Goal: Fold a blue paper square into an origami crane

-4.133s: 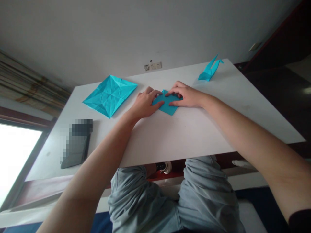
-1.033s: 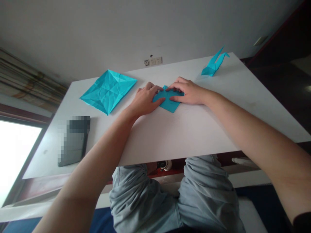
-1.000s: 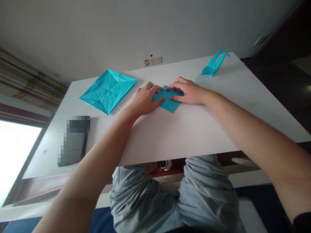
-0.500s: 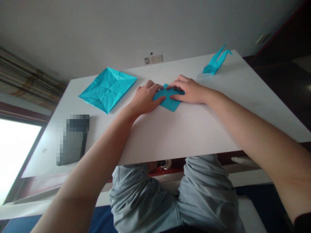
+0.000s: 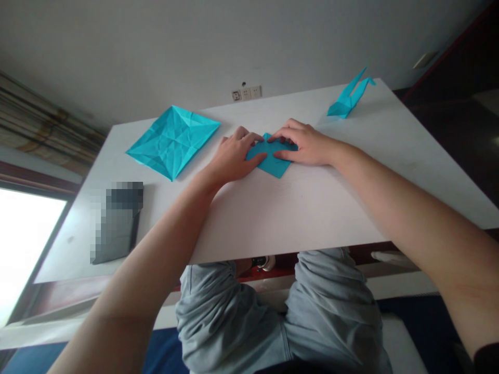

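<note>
A small folded blue paper [image 5: 276, 165] lies flat on the white table [image 5: 273, 218], one corner pointing toward me. My left hand [image 5: 237, 155] rests on its left side, with fingertips at the upper edge and the thumb on the paper. On its right side lies my right hand [image 5: 304, 144], its fingers near the top corner and its thumb on the surface. Both hands hold the paper against the table. To the left is a larger creased blue sheet [image 5: 173, 143], spread out. A blue folded paper bird [image 5: 346, 104] stands at the back right.
A dark, partly pixelated object [image 5: 117, 223] lies on the table's left side. Wall sockets [image 5: 246, 93] are behind the back edge. My knees are under the front edge, and a window [image 5: 27, 244] is at the far left.
My hands and the small paper have barely moved; the top corner of the paper looks a little flatter. The view has shifted slightly.
</note>
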{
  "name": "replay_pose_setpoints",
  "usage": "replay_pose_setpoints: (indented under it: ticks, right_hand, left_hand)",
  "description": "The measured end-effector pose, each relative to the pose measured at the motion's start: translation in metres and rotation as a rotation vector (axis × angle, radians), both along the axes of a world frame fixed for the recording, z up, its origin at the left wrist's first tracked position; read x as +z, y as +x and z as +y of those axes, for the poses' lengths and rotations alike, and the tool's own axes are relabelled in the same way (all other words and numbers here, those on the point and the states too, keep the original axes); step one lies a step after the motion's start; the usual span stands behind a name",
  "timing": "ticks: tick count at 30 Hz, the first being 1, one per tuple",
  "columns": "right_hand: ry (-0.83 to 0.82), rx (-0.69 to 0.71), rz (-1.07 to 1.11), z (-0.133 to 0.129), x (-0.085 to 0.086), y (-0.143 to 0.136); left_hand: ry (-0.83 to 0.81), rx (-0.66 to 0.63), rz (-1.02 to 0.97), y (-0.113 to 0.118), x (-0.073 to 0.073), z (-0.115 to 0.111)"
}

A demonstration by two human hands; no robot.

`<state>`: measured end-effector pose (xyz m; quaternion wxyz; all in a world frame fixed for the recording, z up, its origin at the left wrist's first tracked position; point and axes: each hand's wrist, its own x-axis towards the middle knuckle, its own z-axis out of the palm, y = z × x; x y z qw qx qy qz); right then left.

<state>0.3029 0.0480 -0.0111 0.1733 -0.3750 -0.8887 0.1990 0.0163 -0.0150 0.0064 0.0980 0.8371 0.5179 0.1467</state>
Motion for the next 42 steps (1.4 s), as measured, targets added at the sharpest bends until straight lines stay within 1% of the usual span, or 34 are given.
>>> replay_pose_setpoints:
  ticks: [11,18,28,34,42]
  right_hand:
    - [0.007,0.008,0.044,0.003,-0.005,0.001]
    - [-0.011,0.012,0.048,0.004,-0.004,0.001]
    - [-0.041,0.031,0.105,0.01,-0.009,0.004]
    - [-0.049,0.027,0.098,0.006,-0.004,0.004]
    - [-0.058,0.046,0.055,0.0,0.004,0.004]
  left_hand:
    - [0.002,0.012,-0.004,0.001,-0.003,0.002]
    - [-0.003,0.009,-0.01,0.0,-0.002,0.001]
    - [-0.009,-0.003,-0.001,0.002,0.002,-0.001]
    - [-0.003,-0.005,-0.017,0.0,0.0,0.0]
    - [-0.009,0.001,-0.011,0.001,0.001,-0.001]
